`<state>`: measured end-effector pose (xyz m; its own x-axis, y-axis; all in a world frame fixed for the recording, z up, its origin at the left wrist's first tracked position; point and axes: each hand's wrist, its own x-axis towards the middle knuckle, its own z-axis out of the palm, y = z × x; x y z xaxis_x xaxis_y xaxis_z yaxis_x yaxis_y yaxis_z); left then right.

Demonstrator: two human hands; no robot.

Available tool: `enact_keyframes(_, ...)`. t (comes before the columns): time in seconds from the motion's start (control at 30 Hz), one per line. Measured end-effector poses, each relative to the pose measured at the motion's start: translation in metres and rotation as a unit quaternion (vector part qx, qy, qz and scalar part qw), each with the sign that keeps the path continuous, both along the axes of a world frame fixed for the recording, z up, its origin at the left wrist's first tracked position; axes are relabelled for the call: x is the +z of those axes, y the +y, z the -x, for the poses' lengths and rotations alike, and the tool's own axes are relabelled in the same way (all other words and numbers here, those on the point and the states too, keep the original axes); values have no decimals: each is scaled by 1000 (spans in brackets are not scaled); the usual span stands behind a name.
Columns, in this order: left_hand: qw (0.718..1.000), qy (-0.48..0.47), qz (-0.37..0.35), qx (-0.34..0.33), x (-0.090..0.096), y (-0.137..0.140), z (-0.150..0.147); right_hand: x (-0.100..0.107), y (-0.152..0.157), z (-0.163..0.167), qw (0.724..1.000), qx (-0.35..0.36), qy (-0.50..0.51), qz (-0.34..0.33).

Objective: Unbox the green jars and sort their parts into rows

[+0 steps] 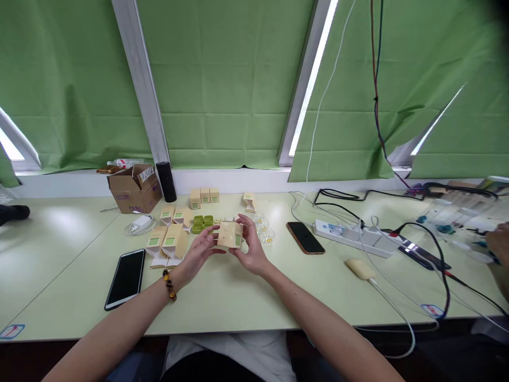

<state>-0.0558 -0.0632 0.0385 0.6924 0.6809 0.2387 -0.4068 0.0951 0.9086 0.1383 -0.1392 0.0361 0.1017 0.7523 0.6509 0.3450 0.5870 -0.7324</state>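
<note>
Right hand [250, 246]: partly curled around the right side of the carton, fingertips at its upper edge, thumb below.
Left hand [201, 249]: loosely bent, fingers and thumb at the carton's left end, sharing the hold.
Held carton [228, 235]: small, pale, with a green-edged panel towards the right; it is between both hands, above the table [238, 307].
Grip advice: the walls look like thin card, so light, even pressure at the ends should serve better than squeezing the middle.
Turning advice: one hand best steadies the body while the other works any flap, thumbs off the panel.
Beside the left hand: pale cartons [175, 241] with flaps out; a sleeve could snag these.
Just beyond: green cups [202, 223] and clear containers [263, 227]; keeping the carton on the near side avoids knocking them.
Further back: three small boxes [204, 196] in a row.
Near the left forearm: a phone [125, 278]; worth lifting the wrist clear.
</note>
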Motion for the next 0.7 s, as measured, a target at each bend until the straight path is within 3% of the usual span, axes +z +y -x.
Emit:
enact_keyframes(0.17,999,11,-42,17,0,2,1,3,4,-5,979,113,169,26)
enact_keyframes(0.37,996,57,-67,32,-2,2,-1,2,9,-9,949,146,262,93)
enact_keyframes(0.53,992,69,-90,56,-2,2,-4,0,10,-5,947,158,261,98)
enact_keyframes(0.7,977,95,-161,98,-2,2,-3,-5,13,-3,971,135,177,82)
